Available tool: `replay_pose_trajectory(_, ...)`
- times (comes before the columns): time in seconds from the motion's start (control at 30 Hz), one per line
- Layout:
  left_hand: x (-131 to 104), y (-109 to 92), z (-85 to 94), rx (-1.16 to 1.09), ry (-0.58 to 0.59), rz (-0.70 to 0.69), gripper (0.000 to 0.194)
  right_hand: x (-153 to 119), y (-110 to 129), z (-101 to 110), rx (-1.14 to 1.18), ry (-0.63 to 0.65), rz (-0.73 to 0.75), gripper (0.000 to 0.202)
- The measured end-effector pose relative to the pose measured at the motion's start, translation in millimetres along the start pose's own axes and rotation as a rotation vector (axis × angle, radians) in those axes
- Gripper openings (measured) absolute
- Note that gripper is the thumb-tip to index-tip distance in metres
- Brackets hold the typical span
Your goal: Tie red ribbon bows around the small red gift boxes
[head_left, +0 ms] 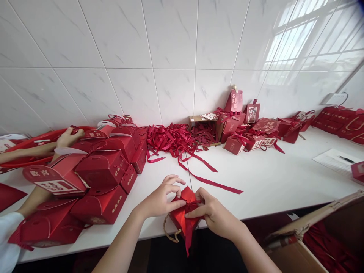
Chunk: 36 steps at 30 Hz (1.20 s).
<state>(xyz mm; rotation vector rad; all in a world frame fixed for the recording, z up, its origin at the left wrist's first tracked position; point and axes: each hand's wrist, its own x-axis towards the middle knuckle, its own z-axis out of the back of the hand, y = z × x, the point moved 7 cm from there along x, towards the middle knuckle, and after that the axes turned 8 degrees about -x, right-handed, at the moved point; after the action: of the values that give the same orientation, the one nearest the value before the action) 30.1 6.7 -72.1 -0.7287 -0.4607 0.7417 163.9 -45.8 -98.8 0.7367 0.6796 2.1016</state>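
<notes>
A small red gift box point(176, 217) rests at the table's front edge, with a dark red ribbon point(189, 231) across its top and one ribbon end hanging down its front. A twisted tan cord handle point(167, 231) loops out at its left side. My left hand point(166, 197) presses its thumb onto the ribbon at the middle of the box top, its other fingers raised and curved. From the right, my right hand point(212, 210) pinches the ribbon near the knot between thumb and fingers. The fingers partly cover the knot.
Stacked red boxes point(99, 170) fill the left, where another person's hand point(68, 137) reaches in by a red basin point(31, 142). Behind lie a ribbon heap point(170, 138) and an open carton point(204, 132). Finished-looking boxes point(234, 142) stand back right; a cardboard box point(301, 227) is front right.
</notes>
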Motion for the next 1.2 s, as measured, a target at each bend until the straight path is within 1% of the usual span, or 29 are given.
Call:
replay_pose_trajectory(0.13, 0, 4, -2.9, -0.110, -0.053, 0.068, 0.023, -1, -2, 0, 0.008, -0.002, -0.011, 0.053)
replay_pose_trajectory(0.23, -3, 6, -6.5, -0.180, -0.104, 0.110, 0.024, 0, -1, 2, 0.025, -0.002, -0.017, 0.056)
replay_pose_trajectory(0.4, -10, -1, -13.8, -0.249, -0.266, 0.104, 0.019, 0, 0, 2, 0.026, -0.008, -0.024, 0.055)
replay_pose_trajectory(0.5, -12, -3, -21.3, -0.245, -0.322, 0.129, 0.013, -1, 2, 2, 0.031, -0.009, -0.031, 0.052)
replay_pose_trajectory(0.6, -13, -3, -25.8, -0.260, -0.359, 0.150, 0.007, -1, 4, 4, 0.041, -0.030, -0.039, 0.042)
replay_pose_trajectory(0.7, -14, 0, -27.0, -0.291, -0.375, 0.175, 0.007, -2, -1, 8, 0.104, -0.123, -0.088, 0.025)
replay_pose_trajectory(0.8, -16, 4, -26.7, -0.326, -0.380, 0.210, 0.009, -4, -12, 9, 0.193, -0.224, -0.173, 0.012)
replay_pose_trajectory(0.9, -17, 5, -27.4, -0.349, -0.373, 0.231, 0.008, -6, -24, 8, 0.288, -0.321, -0.234, 0.011)
replay_pose_trajectory(1.03, -18, 7, -30.0, -0.374, -0.373, 0.235, 0.008, -11, -36, 7, 0.411, -0.429, -0.297, 0.017)
replay_pose_trajectory(1.13, -20, 10, -31.6, -0.387, -0.370, 0.244, 0.006, -13, -39, 9, 0.406, -0.460, -0.313, 0.019)
replay_pose_trajectory(1.2, -22, 11, -31.4, -0.391, -0.355, 0.250, 0.009, -13, -39, 9, 0.387, -0.434, -0.304, 0.014)
